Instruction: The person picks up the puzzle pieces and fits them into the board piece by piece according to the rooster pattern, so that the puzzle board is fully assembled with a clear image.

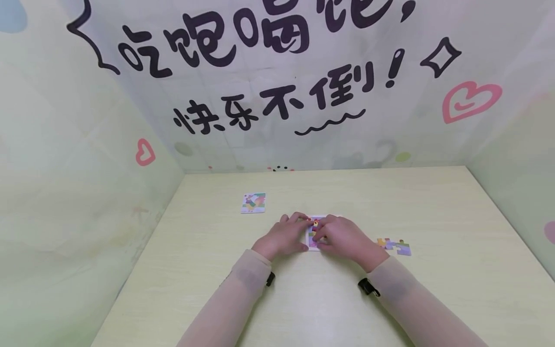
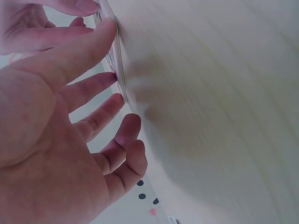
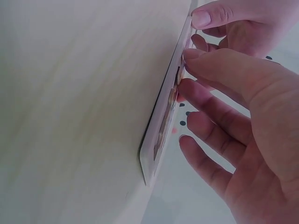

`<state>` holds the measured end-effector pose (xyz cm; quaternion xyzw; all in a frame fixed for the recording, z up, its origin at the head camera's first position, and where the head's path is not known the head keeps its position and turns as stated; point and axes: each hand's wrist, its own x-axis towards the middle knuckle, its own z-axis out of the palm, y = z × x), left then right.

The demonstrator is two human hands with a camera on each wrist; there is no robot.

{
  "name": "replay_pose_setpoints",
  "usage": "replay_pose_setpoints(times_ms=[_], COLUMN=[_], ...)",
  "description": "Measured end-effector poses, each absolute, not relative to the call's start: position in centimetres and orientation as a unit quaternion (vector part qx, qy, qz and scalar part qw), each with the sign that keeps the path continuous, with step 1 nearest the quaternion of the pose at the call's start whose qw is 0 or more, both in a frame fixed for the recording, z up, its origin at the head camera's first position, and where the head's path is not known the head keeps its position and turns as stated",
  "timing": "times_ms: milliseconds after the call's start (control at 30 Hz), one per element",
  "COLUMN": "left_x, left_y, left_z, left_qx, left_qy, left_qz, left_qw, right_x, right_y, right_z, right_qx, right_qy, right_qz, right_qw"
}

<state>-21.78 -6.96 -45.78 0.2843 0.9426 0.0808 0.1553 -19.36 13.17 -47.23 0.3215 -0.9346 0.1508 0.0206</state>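
A small jigsaw puzzle [image 1: 310, 241] in a white-bordered tray lies on the table between the hands, largely covered by them. My left hand [image 1: 285, 237] is at its left side; in the left wrist view the thumb and nearest fingertips touch the tray's edge [image 2: 122, 79], while the other fingers bend loosely. Over the puzzle is my right hand [image 1: 342, 238], thumb and index fingertips touching the pieces [image 3: 169, 105]. No piece shows clearly pinched between them. Several loose puzzle pieces [image 1: 403, 247] lie right of the right hand, partly hidden by its wrist.
A small square picture card [image 1: 253, 203] with a colourful animal lies at the back left of the table [image 1: 208, 270]. Printed cloth walls [image 1: 277, 149] enclose the table at the back and both sides. A dark wrist device [image 1: 368, 287] sits at the right sleeve.
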Motion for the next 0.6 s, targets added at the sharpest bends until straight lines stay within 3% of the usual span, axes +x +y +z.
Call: replay_pose_setpoints(times_ms=[600], left_x=[-21.88], left_y=[-6.90], left_z=[-45.73], left_qx=[0.288], left_qy=[0.943], left_qz=[0.071], left_qw=[0.152], right_x=[-19.17], right_y=[13.52], right_z=[-47.18], right_qx=[0.359], right_qy=[-0.920], right_qz=[0.147], right_qw=[0.051])
